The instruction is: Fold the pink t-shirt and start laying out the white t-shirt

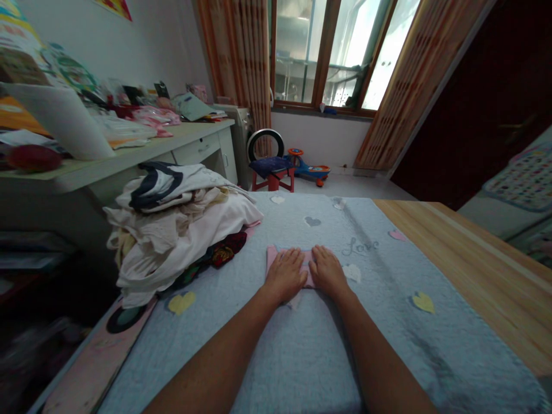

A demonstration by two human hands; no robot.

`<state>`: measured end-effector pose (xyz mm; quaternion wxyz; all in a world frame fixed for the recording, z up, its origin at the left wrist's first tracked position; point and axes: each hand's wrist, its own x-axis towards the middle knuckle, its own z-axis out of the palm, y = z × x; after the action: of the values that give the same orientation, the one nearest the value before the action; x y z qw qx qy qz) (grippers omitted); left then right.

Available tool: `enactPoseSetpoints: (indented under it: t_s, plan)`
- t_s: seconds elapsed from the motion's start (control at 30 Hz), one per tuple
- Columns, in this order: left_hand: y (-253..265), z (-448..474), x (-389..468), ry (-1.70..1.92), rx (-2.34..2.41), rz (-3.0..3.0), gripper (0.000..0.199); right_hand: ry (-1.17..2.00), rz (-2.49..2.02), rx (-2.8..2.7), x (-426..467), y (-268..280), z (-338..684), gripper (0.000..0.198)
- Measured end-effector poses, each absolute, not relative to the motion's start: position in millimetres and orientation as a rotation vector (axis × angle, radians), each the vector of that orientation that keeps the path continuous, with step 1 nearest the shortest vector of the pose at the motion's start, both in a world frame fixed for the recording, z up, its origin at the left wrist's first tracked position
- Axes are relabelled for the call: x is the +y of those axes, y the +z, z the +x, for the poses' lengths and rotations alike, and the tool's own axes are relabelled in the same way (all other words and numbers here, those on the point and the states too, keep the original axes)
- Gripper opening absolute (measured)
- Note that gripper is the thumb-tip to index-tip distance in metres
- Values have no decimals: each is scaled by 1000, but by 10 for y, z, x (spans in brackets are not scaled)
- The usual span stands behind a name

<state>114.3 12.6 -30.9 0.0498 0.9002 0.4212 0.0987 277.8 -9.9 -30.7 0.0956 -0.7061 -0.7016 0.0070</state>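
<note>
A small pink cloth [309, 280], folded into a flat rectangle, lies on the blue-grey cover [319, 345] with heart patches. My left hand [287, 273] rests flat on its left part, fingers stretched out and pointing away from me. On its right edge lies my right hand [328, 269], also palm down with fingers extended. Both hands press on the cloth without gripping it, and they hide much of it. Whether it is a garment or a plain cloth I cannot tell.
To the left is a heap of crumpled clothes [185, 224], beside a pink board [99, 362]. A cluttered desk [202, 133] runs along the left wall. Bare wood [431, 241] shows right of the cover. Beyond the far edge are a red stool [273, 183] and a ride-on toy [308, 169].
</note>
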Motion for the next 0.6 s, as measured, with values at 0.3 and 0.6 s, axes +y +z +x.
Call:
enactPoseSetpoints:
  t_s: [0.3, 0.6]
  plan:
    - [-319, 1127, 124, 308, 1378, 2679, 58, 158, -2244, -1989, -123, -258, 2819, 67]
    - [-214, 1105, 100, 650, 1497, 2612, 44, -122, -1863, -1938, -144, -231, 2795, 29]
